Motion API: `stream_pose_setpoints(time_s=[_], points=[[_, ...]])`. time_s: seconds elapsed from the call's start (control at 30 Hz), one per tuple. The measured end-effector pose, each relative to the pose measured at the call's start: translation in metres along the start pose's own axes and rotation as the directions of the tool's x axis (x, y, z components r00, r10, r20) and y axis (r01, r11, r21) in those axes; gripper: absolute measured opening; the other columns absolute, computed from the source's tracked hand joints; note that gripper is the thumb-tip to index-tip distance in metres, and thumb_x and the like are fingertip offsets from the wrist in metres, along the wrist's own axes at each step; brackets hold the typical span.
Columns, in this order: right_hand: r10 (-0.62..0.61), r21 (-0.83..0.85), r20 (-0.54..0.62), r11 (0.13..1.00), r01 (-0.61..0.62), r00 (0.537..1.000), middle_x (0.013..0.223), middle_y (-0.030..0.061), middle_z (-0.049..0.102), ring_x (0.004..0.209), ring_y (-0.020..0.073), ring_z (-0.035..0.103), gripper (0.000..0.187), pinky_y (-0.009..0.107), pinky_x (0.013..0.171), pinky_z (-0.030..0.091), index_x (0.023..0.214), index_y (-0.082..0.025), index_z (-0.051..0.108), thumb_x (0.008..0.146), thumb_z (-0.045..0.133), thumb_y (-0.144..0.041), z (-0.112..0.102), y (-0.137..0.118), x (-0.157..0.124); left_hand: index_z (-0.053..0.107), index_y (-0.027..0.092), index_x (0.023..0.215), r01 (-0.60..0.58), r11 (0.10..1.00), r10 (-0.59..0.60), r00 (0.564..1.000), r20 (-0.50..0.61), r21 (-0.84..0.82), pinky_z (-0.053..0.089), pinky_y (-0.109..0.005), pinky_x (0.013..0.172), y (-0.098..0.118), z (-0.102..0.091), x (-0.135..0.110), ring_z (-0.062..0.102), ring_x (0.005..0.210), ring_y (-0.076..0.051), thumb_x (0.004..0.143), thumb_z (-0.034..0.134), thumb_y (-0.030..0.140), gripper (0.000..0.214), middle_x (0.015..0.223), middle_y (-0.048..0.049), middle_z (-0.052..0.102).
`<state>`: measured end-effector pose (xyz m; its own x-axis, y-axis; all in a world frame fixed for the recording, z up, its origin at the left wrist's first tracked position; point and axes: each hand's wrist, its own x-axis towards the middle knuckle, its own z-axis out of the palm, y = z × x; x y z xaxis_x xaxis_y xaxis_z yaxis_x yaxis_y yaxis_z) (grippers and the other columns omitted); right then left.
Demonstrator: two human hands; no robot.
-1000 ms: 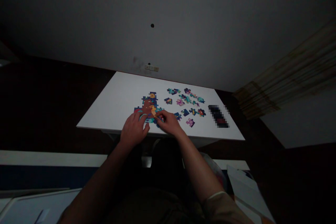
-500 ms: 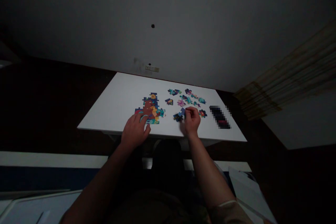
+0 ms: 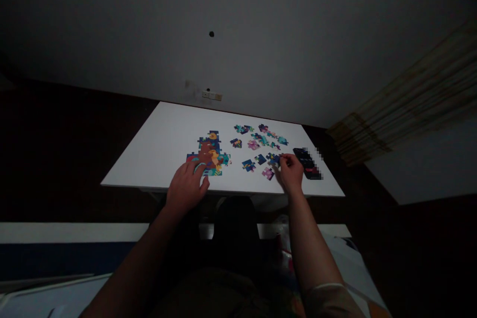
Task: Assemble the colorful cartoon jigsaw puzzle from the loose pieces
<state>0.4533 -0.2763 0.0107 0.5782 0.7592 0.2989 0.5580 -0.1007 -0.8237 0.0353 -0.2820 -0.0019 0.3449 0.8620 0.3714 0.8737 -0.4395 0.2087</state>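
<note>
My left hand [image 3: 188, 186] lies open, fingers spread, on the near left part of a partly joined jigsaw puzzle [image 3: 206, 148]. Brown, orange and teal shapes on dark blue make up its picture. At the right, my right hand [image 3: 291, 173] has its fingers pinched at the edge of a dark blue puzzle piece [image 3: 273, 158]; the fingertips partly cover it. Close by lie a blue piece with yellow [image 3: 248, 165], a smaller dark blue piece [image 3: 260, 159] and a pink piece [image 3: 268, 174].
Several loose pieces [image 3: 260, 138] are scattered farther back on the white table [image 3: 149, 144]. A dark, partly blurred object [image 3: 307, 161] lies right of my right hand. Behind the table rises a wall with a socket strip [image 3: 212, 95]; a curtain [image 3: 361, 129] hangs at the right.
My right hand has moved right, away from the blue piece it was pinching, uncovering several pieces on the table. My left hand stays on the joined puzzle. The view has shifted slightly.
</note>
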Motion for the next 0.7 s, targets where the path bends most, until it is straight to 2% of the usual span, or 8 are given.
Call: stream_pose_setpoints(time_s=[0.13,0.3,0.47,0.6,0.7], points=[[-0.024,0.017,0.053,1.0,0.023,0.998,0.104,0.0113,0.086,0.099,0.033,0.078,0.021,0.046,0.097,0.059,0.104,-0.029,0.079,0.096,0.066,-0.043,0.0009,0.0057,-0.0032,0.078,0.026,0.151,0.007,1.0,-0.007,1.0,0.006,-0.025,0.062,-0.061,0.121,-0.0011,0.0002,0.0,0.074,0.139,-0.041,0.115,0.06,0.034,0.041,0.15,-0.0183,0.08],[-0.01,-0.011,0.1,1.0,0.012,0.995,0.097,0.0076,0.085,0.098,0.0325,0.078,0.018,0.044,0.096,0.06,0.098,-0.03,0.078,0.097,0.064,-0.042,-0.0029,0.0037,-0.0072,0.076,0.024,0.152,-0.01,1.0,0.01,1.0,-0.012,0.011,0.061,-0.059,0.124,-0.0025,0.0026,-0.0024,0.073,0.144,-0.041,0.116,0.058,0.034,0.042,0.156,-0.0193,0.079],[-0.024,-0.036,0.12,0.999,0.029,0.992,0.096,0.0124,0.085,0.096,0.0354,0.076,0.015,0.048,0.091,0.054,0.094,-0.031,0.08,0.095,0.066,-0.036,-0.0029,-0.0004,-0.0073,0.076,0.024,0.152,-0.013,1.0,0.014,1.0,-0.016,0.023,0.062,-0.06,0.125,-0.0036,0.0049,-0.0036,0.074,0.144,-0.041,0.116,0.058,0.035,0.042,0.158,-0.0204,0.078],[-0.032,-0.007,0.118,0.999,0.033,0.993,0.088,0.0109,0.083,0.088,0.0354,0.073,0.011,0.05,0.085,0.051,0.095,-0.032,0.081,0.092,0.072,-0.038,-0.0021,-0.0013,-0.0074,0.077,0.026,0.153,-0.007,1.0,0.007,0.999,-0.036,0.016,0.063,-0.062,0.125,-0.0025,0.0047,-0.0033,0.074,0.144,-0.042,0.115,0.059,0.034,0.042,0.157,-0.0193,0.08],[-0.06,0.009,0.111,0.998,0.059,0.992,0.09,0.0112,0.083,0.089,0.0357,0.074,0.012,0.049,0.086,0.052,0.097,-0.032,0.08,0.092,0.073,-0.04,-0.0019,-0.0022,-0.008,0.078,0.024,0.153,-0.004,1.0,0.004,0.999,-0.034,0.0,0.063,-0.064,0.125,-0.0014,0.0039,-0.0034,0.075,0.144,-0.043,0.115,0.059,0.033,0.043,0.157,-0.0214,0.079]])
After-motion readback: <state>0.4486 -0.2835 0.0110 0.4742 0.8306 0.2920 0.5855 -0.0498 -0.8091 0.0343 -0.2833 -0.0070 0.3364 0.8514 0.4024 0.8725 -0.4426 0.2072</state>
